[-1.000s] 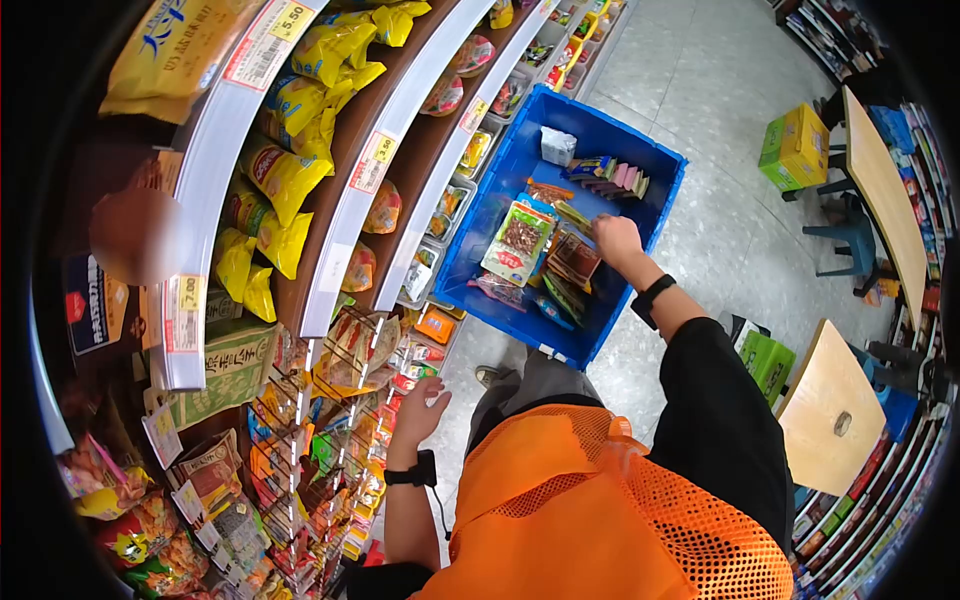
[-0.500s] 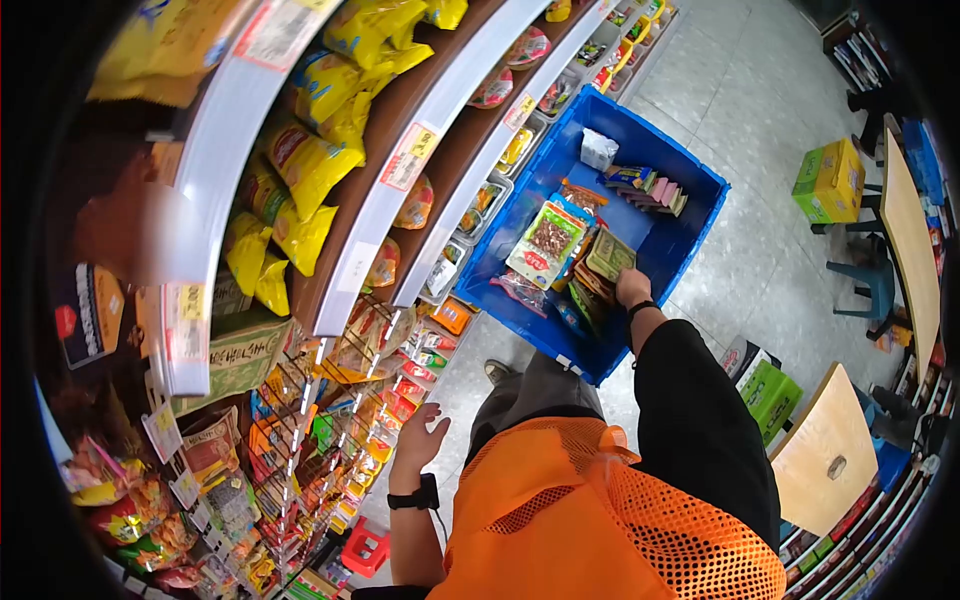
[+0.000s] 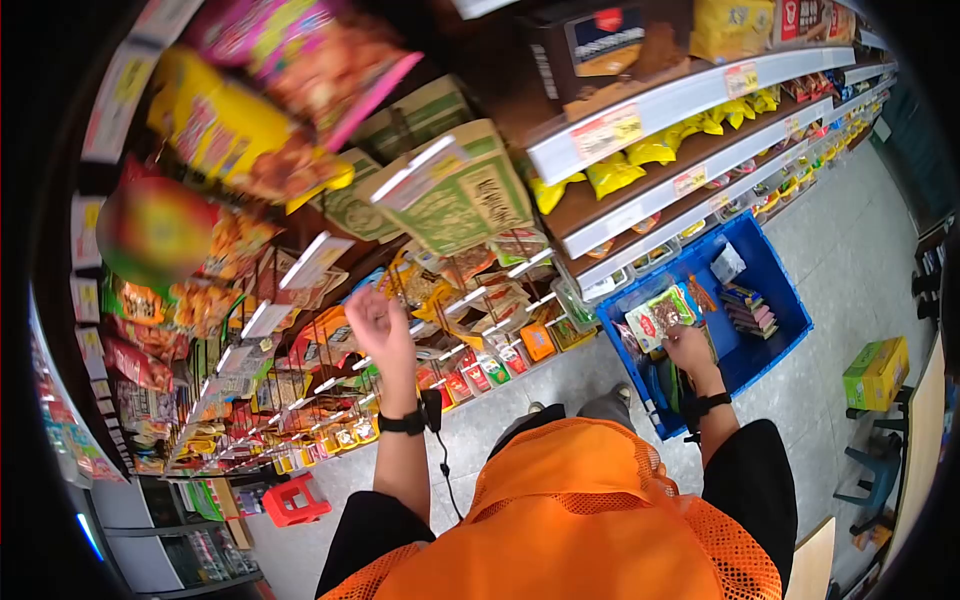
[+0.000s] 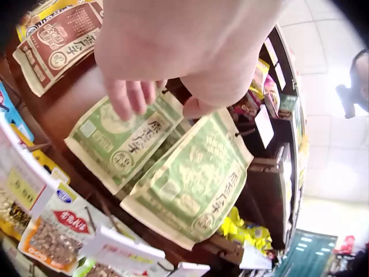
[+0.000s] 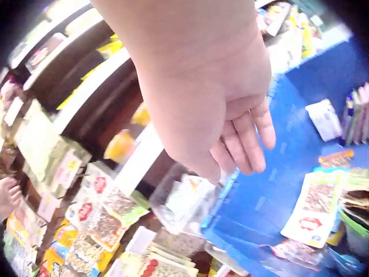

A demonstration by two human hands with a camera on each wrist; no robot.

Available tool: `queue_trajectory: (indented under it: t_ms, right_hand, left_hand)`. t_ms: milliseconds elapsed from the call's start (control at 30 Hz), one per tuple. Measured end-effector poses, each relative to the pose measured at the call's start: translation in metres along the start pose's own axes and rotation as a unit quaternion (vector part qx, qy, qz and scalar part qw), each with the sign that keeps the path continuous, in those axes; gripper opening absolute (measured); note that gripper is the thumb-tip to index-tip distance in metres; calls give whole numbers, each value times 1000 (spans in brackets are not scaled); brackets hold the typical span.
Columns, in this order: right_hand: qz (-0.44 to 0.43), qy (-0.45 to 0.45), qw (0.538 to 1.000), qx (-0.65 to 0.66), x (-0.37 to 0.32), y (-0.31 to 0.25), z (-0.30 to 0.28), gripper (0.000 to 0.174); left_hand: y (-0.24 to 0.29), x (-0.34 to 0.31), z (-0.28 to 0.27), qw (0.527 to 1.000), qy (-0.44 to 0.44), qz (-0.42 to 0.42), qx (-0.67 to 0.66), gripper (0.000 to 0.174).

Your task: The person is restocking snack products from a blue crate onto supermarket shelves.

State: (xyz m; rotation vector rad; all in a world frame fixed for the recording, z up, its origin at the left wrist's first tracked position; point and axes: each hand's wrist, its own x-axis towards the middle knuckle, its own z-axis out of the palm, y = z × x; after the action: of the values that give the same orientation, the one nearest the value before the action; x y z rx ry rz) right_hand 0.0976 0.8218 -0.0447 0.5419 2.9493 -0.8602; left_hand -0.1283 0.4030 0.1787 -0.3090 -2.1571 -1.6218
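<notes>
My left hand (image 3: 382,335) is raised before the hanging snacks, fingers loosely bent and holding nothing. In the left wrist view its fingertips overlap the top of a green paper bag (image 4: 115,138); a second green bag (image 4: 193,179) hangs beside it. Over the near left part of the blue bin (image 3: 788,290) is my right hand (image 3: 692,350), its fingers relaxed with nothing between them in the right wrist view. In the bin lie a white-and-green snack bag (image 5: 314,208), a small white pack (image 3: 728,263) and a row of thin packs (image 3: 750,312).
Shelves with price rails (image 3: 690,180) run along the bin's far side. Wire hooks hold many snack bags at the left. A red stool (image 3: 295,500) stands on the floor at lower left, a yellow-green carton (image 3: 876,372) at the right.
The head view has swung left toward the hanging bags. My left hand has risen from my side to the rack. My right hand, earlier at a green pack in the bin, is now empty.
</notes>
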Motion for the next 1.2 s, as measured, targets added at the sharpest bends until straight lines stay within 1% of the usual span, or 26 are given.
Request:
queue_trajectory:
  t_ms: [33, 100, 133, 167, 200, 233, 267, 300, 333, 367, 400, 567, 633, 667, 700, 733, 800, 833, 867, 900, 967, 1033, 1067, 1100, 1167, 1200]
  right_hand:
    - [0, 3, 1000, -3, -2, -30, -9, 24]
    - [-90, 27, 996, 0, -6, -83, -21, 21]
    - [-90, 33, 995, -4, -9, -112, -29, 21]
    - [-120, 42, 992, 19, -13, -141, -37, 20]
    - [-149, 52, 987, 41, -16, -166, -43, 19]
    - [-146, 60, 987, 36, -20, -189, -46, 19]
    - [-183, 73, 979, 55, -24, -210, -49, 18]
    - [-220, 85, 969, 73, -28, -228, -51, 18]
    - [-233, 89, 965, 77, -32, -245, -53, 16]
    - [-228, 97, 966, 70, -35, -255, -48, 16]
    - [-210, 94, 971, 69, -38, -262, -40, 16]
    - [-170, 113, 977, 67, -69, -274, -7, 15]
    - [-155, 121, 979, 59, -85, -272, -3, 14]
    - [-122, 125, 982, 68, -94, -270, -3, 14]
    - [-90, 129, 985, 76, -103, -267, -6, 14]
    - [-74, 139, 986, 48, -108, -258, -5, 13]
    - [-51, 154, 985, 61, -119, -243, -13, 12]
    - [-33, 161, 984, 76, -124, -238, -17, 12]
    - [-39, 188, 980, 45, -127, -231, -23, 12]
    - [-42, 216, 975, 34, -129, -220, -26, 20]
    - [-57, 359, 931, -39, -133, -241, -58, 38]
    - [-107, 440, 889, -69, -139, -242, -82, 54]
    - [-183, 461, 863, -97, -138, -222, -82, 64]
    - [-224, 447, 844, -193, -143, -209, -87, 60]
    - [-333, 368, 816, -297, -158, -223, -126, 39]
    - [-321, 367, 821, -298, -159, -217, -134, 39]
  left_hand:
    - [1, 14, 3, 1000, -28, 6, -10, 61]
    - [0, 40, 15, 996, -82, 2, -25, 65]
    - [-12, 54, 23, 990, -136, 24, -17, 66]
    - [-22, 66, 31, 980, -190, 48, -11, 67]
    - [-19, 74, 41, 970, -230, 33, -72, 66]
    - [-16, 79, 50, 953, -270, 18, -133, 65]
    - [-16, 84, 55, 929, -319, -31, -183, 52]
    - [-16, 83, 58, 926, -323, -27, -191, 52]
    - [-15, 81, 62, 930, -317, -47, -181, 44]
    - [-14, 80, 65, 933, -311, -65, -171, 36]
    - [-12, 76, 63, 937, -315, -48, -144, 26]
    - [-10, 58, 49, 919, -326, -1, -223, 26]
    - [-5, 54, 44, 882, -362, -40, -300, 27]
    - [-5, 55, 42, 853, -395, -70, -333, 29]
    - [-3, 51, 43, 849, -402, -72, -336, 29]
    - [0, 47, 46, 828, -402, -92, -381, 30]
    - [2, 42, 54, 784, -419, -124, -440, 34]
    - [0, 40, 57, 780, -424, -123, -443, 34]
    - [-3, 36, 60, 770, -457, -135, -424, 34]
    - [-5, 29, 62, 758, -490, -148, -403, 34]
    - [-9, 12, 65, 752, -511, -161, -384, 32]
    - [-14, -4, 70, 709, -633, -129, -281, 31]
    - [-17, -15, 77, 686, -668, -132, -258, 32]
    - [-19, -27, 87, 673, -682, -135, -253, 32]
    - [-20, -50, 112, 605, -768, -100, -186, 36]
    - [-19, -58, 125, 573, -783, -119, -209, 36]
